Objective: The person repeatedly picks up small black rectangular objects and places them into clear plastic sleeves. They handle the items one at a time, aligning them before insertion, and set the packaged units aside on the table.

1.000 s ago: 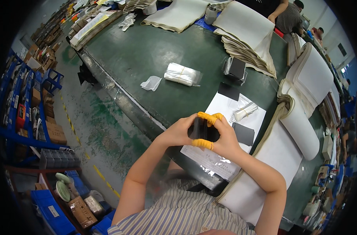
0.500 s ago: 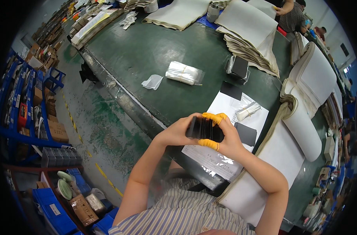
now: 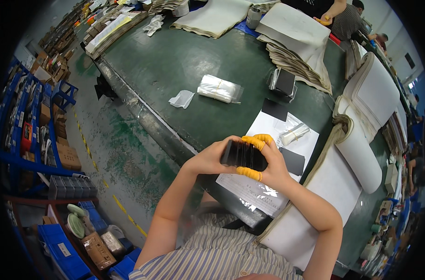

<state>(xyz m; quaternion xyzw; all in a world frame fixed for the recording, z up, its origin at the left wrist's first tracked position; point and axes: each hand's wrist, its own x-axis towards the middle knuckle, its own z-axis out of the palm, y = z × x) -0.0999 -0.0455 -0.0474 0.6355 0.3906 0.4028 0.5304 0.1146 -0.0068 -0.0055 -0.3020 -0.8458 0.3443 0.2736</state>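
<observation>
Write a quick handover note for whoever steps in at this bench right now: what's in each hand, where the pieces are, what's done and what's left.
Left hand: grips the left end of a stack of thin black cards.
Right hand, yellow finger cots on: holds the right end.
The stack is held above a printed white sheet at the green table edge.
Loose black card and clear-wrapped bundle lie on the sheet.
Done: cards gathered in hand.
Left: apparently squaring and setting down.

Clear plastic packet (image 3: 219, 88) and crumpled wrapper (image 3: 181, 99) lie on green table (image 3: 175, 60), well beyond the hands. Black stack in clear wrap (image 3: 284, 83) farther out, right. Printed sheet (image 3: 264, 186) just under the hands, black card (image 3: 292, 161) just right of them. Blue crates (image 3: 63, 252) on floor, far left.
</observation>
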